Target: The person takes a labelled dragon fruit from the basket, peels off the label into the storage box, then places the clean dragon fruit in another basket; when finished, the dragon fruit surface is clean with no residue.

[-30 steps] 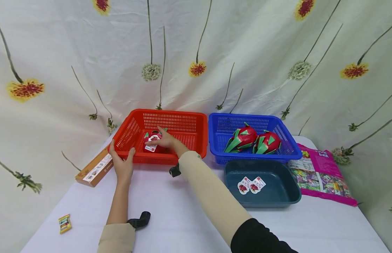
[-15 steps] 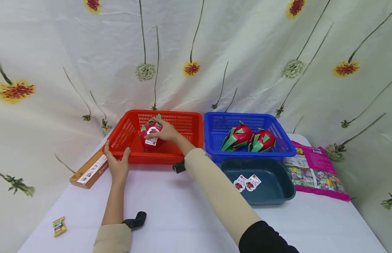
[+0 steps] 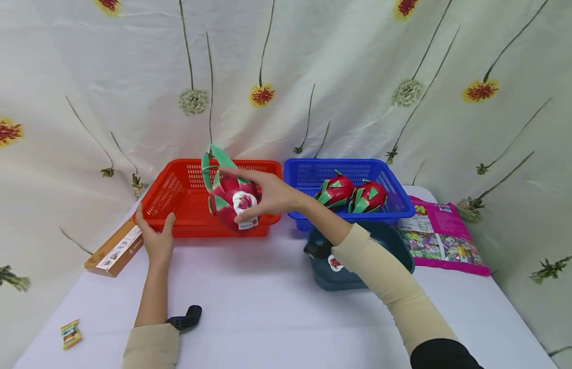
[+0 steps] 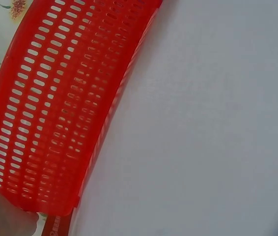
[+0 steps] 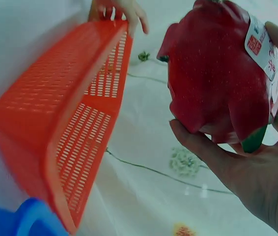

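Note:
My right hand (image 3: 279, 195) grips a dragon fruit (image 3: 228, 195) with green leaf tips and a white sticker (image 3: 244, 202) on its side. It is held up in front of the red plastic basket (image 3: 175, 229); in the right wrist view the dragon fruit (image 5: 217, 73) is clear of the basket. My left hand (image 3: 158, 241) holds the near left corner of that basket, with thumb and fingers at the rim. In the left wrist view only part of the left hand (image 4: 4, 211) shows against the slotted basket wall (image 4: 55, 98).
A blue basket (image 3: 304, 177) holds two more dragon fruits (image 3: 335, 190). In front of it, a dark teal tub (image 3: 346, 282) with a sticker (image 3: 334, 263) is partly behind my right arm. A pink bag (image 3: 443, 236), long brown box (image 3: 115, 248) and small yellow packet (image 3: 71, 334) lie around.
My right hand has lifted the dragon fruit out of the red basket, up and towards me. My left hand stays on the basket corner. The head view has shifted right.

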A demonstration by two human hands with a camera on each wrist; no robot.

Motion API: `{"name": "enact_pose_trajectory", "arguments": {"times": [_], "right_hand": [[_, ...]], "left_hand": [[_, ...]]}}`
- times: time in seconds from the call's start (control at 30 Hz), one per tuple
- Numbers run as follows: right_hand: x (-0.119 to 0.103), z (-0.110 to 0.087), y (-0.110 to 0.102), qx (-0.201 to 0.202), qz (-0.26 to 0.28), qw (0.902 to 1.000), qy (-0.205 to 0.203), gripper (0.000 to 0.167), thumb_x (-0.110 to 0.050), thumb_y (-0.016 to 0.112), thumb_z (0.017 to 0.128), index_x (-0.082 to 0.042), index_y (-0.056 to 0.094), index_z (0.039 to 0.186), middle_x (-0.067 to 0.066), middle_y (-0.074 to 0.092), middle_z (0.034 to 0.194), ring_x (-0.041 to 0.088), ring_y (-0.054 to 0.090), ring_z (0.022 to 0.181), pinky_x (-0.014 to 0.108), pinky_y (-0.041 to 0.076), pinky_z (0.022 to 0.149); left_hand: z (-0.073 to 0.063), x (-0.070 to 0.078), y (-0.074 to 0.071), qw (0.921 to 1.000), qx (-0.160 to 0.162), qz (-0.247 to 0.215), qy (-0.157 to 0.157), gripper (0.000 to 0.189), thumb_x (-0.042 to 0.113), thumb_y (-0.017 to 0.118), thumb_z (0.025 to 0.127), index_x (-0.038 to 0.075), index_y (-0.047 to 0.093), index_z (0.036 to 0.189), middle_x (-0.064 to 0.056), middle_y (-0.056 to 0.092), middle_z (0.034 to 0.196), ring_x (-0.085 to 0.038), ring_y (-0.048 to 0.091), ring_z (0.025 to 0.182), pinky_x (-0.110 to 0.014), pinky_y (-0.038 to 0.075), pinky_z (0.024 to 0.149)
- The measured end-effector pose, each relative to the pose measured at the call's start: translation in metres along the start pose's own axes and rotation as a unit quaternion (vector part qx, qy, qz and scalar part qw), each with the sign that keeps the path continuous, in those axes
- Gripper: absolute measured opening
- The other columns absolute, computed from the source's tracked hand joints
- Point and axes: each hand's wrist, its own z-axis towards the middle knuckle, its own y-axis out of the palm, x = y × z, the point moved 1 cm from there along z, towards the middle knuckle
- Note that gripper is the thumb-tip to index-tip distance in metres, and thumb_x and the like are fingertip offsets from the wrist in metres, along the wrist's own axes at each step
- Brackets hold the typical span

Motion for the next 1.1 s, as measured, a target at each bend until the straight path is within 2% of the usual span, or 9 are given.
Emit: {"name": "enact_pose_trajectory", "arguments": {"times": [0.17, 0.27, 0.37, 0.47, 0.63, 0.8, 0.9, 1.03, 1.1], "right_hand": [[-0.005, -0.055, 0.023, -0.081, -0.003, 0.9962, -0.033, 0.088, -0.023, 0.08, 0.071, -0.023, 0.032, 0.144, -0.001, 0.043, 0.13, 0.011, 0.04, 0.117, 0.025, 0.051, 0.078], [-0.002, -0.08, 0.043, -0.103, -0.022, 0.9943, -0.013, 0.09, -0.025, 0.081, 0.069, -0.026, 0.032, 0.144, -0.002, 0.044, 0.13, 0.009, 0.04, 0.116, 0.022, 0.05, 0.077], [0.006, -0.096, 0.063, -0.111, -0.029, 0.9931, 0.028, 0.091, -0.028, 0.082, 0.068, -0.031, 0.031, 0.144, -0.003, 0.044, 0.132, 0.009, 0.041, 0.116, 0.019, 0.049, 0.075], [0.016, -0.103, 0.077, -0.11, -0.038, 0.9913, 0.063, 0.09, -0.032, 0.081, 0.068, -0.033, 0.032, 0.143, -0.003, 0.045, 0.132, 0.009, 0.042, 0.115, 0.017, 0.048, 0.074], [0.036, -0.104, 0.089, -0.099, -0.047, 0.9894, 0.095, 0.088, -0.03, 0.08, 0.069, -0.032, 0.033, 0.143, -0.002, 0.046, 0.132, 0.011, 0.043, 0.113, 0.018, 0.047, 0.078], [0.053, -0.108, 0.093, -0.068, -0.014, 0.9868, 0.146, 0.084, -0.029, 0.077, 0.072, -0.031, 0.033, 0.144, 0.0, 0.047, 0.131, 0.011, 0.044, 0.112, 0.02, 0.047, 0.077], [0.058, -0.111, 0.095, -0.06, -0.002, 0.9866, 0.152, 0.082, -0.03, 0.075, 0.074, -0.031, 0.032, 0.144, 0.001, 0.043, 0.134, 0.015, 0.042, 0.117, 0.022, 0.047, 0.079], [0.06, -0.114, 0.096, -0.03, -0.028, 0.988, 0.149, 0.079, -0.034, 0.073, 0.076, -0.025, 0.034, 0.144, 0.008, 0.031, 0.144, 0.024, 0.033, 0.127, 0.033, 0.046, 0.089], [0.058, -0.118, 0.097, 0.0, -0.052, 0.9845, 0.167, 0.078, -0.039, 0.073, 0.075, -0.023, 0.037, 0.143, 0.011, 0.026, 0.147, 0.028, 0.03, 0.13, 0.041, 0.045, 0.091]], "left_hand": [[0.003, -0.001, -0.007, 0.9999, 0.009, 0.001, 0.005, 0.072, 0.029, 0.055, 0.091, 0.036, 0.007, 0.145, 0.005, 0.014, 0.15, -0.013, 0.015, 0.136, -0.033, 0.016, 0.11], [0.004, -0.003, -0.01, 0.9999, 0.014, -0.004, 0.005, 0.072, 0.028, 0.055, 0.092, 0.036, 0.007, 0.145, 0.005, 0.014, 0.15, -0.013, 0.015, 0.136, -0.031, 0.015, 0.11], [0.005, -0.004, -0.012, 0.9998, 0.017, -0.011, 0.0, 0.071, 0.026, 0.054, 0.092, 0.036, 0.008, 0.144, 0.004, 0.015, 0.15, -0.013, 0.015, 0.136, -0.03, 0.016, 0.11], [0.006, -0.003, -0.012, 0.9997, 0.019, -0.018, -0.002, 0.07, 0.025, 0.054, 0.092, 0.037, 0.009, 0.144, 0.005, 0.015, 0.15, -0.013, 0.016, 0.136, -0.029, 0.017, 0.11], [0.007, -0.002, -0.006, 0.9996, 0.017, -0.021, 0.003, 0.07, 0.025, 0.055, 0.092, 0.036, 0.009, 0.144, 0.006, 0.014, 0.15, -0.011, 0.015, 0.136, -0.028, 0.016, 0.11], [0.004, -0.005, 0.003, 0.9999, 0.007, -0.013, -0.006, 0.07, 0.027, 0.055, 0.092, 0.037, 0.01, 0.144, 0.008, 0.014, 0.15, -0.01, 0.014, 0.137, -0.031, 0.019, 0.109], [0.002, -0.005, 0.004, 0.9998, 0.008, -0.015, -0.001, 0.07, 0.026, 0.055, 0.092, 0.035, 0.011, 0.144, 0.008, 0.016, 0.15, -0.011, 0.015, 0.137, -0.033, 0.02, 0.109], [0.001, -0.004, 0.004, 0.9998, 0.008, -0.018, 0.005, 0.069, 0.026, 0.055, 0.092, 0.036, 0.011, 0.144, 0.007, 0.017, 0.149, -0.012, 0.016, 0.136, -0.032, 0.02, 0.109], [0.0, -0.003, 0.003, 0.9998, 0.006, -0.018, 0.006, 0.069, 0.027, 0.054, 0.092, 0.037, 0.01, 0.144, 0.007, 0.016, 0.149, -0.012, 0.016, 0.136, -0.031, 0.019, 0.11]]}}
